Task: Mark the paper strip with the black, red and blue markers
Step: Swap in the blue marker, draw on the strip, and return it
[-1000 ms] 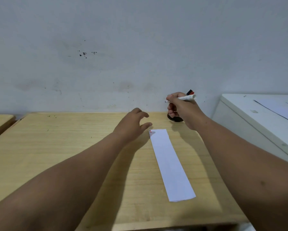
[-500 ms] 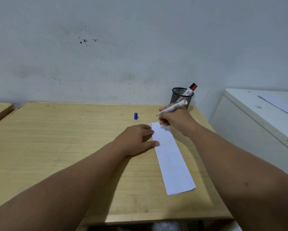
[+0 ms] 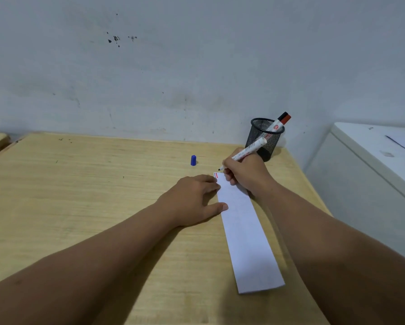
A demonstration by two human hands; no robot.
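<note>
Head view shows the paper strip [image 3: 246, 231] lying lengthwise on the wooden tabletop [image 3: 91, 207], its far end between the two hands. At that far end a short red mark and what looks like a fainter line beside it are visible, so at least the red marking seems done. The right hand [image 3: 246, 174] is closed around an uncapped marker [image 3: 248, 150], tip poised at the strip's far corner; a blue cap [image 3: 193, 160] standing nearby suggests this is the blue one (the tip itself is too small to tell). The left hand [image 3: 194, 200] lies flat with fingers spread, pinning the strip's left edge. A red-capped marker [image 3: 280, 124] rests in the mesh pen cup [image 3: 263, 139] just behind the right hand. Blue appears to be the remaining colour. Open wood stretches to the left; the tabletop's right edge runs close beside the strip, leaving little room there.
</note>
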